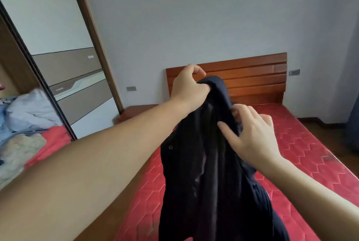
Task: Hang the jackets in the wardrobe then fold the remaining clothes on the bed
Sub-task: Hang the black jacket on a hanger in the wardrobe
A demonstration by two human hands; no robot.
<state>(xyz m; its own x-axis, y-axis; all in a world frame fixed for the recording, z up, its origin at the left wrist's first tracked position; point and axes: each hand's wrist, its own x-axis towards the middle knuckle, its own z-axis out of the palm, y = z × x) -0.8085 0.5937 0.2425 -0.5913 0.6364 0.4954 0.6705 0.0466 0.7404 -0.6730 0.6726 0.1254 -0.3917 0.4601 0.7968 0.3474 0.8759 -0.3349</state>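
Observation:
A dark navy jacket (204,172) hangs in the air above the bed (303,147), which has a red quilted mattress. My left hand (187,84) grips the top of the jacket in a fist and holds it up. My right hand (250,134) is lower and to the right, its fingers curled into the fabric at the jacket's upper edge, with the thumb laid across the cloth. The jacket's lower part runs out of the bottom of the view. The wardrobe (64,73) stands at the left with its sliding door showing.
A wooden headboard (252,77) backs the bed against a pale wall. Left of the wardrobe door, a heap of light clothes (25,116) lies on red bedding, possibly a mirror's reflection. A dark curtain (353,120) hangs at the right edge above a wooden floor.

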